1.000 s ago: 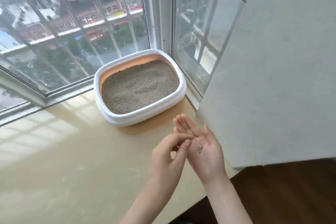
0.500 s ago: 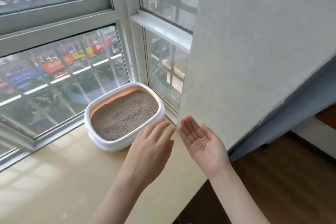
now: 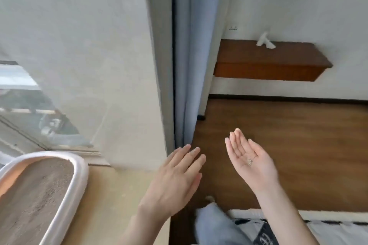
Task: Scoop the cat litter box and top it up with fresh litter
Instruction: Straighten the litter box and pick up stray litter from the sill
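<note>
Cupping few litter grains (image 3: 250, 162), R hand (image 3: 251, 162) palm-up, grip apart; L hand (image 3: 172, 181) flat, grip apart, litter box (image 3: 79, 177) to its left.

Curtain (image 3: 187, 55): pale blue, hangs in folds down the middle of the frame.
Wall panel (image 3: 83, 45): off-white, fills the upper left.
Window (image 3: 25, 109): at the left edge, blurred view outside.
Shelf (image 3: 268, 61): brown wood, on the white wall at upper right; a small white object (image 3: 264, 41) stands on it.
Floor (image 3: 298, 145): brown wood, right half.
Sill (image 3: 111, 195): beige, lower left.
</note>
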A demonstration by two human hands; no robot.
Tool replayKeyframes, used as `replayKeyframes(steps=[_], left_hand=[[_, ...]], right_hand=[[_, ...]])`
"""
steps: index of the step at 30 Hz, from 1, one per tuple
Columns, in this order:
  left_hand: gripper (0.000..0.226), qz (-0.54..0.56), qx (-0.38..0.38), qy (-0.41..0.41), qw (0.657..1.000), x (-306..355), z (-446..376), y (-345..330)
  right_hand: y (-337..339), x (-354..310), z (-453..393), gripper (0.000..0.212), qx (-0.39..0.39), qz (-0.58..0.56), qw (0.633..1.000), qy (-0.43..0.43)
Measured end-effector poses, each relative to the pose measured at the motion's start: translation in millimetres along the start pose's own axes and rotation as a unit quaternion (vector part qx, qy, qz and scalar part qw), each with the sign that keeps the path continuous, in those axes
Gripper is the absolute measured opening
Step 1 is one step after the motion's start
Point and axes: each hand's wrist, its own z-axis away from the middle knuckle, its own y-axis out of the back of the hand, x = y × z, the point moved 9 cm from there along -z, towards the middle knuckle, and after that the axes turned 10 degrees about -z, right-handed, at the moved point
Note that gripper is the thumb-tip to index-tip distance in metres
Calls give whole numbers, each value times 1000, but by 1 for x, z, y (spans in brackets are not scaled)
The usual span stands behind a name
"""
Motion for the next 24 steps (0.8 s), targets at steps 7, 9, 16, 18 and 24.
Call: replayKeyframes(steps=[7, 9, 16, 18, 24], left_hand=[[42, 34, -25, -159, 986, 55, -149, -57], [43, 31, -30, -195, 980, 73, -196, -71], [45, 43, -35, -267, 962, 136, -345, -92], [47, 48, -44, -276, 959, 147, -374, -100], [49, 37, -62, -311, 948, 165, -450, -146]], right_hand=[[-5, -139, -27, 33, 17, -112, 984, 138], [-7, -174, -41, 34, 26, -141, 976, 166], [-36, -288, -65, 33, 25, -180, 955, 233], [-42, -315, -70, 34, 24, -195, 949, 248], [-48, -374, -103, 31, 35, -237, 930, 278]])
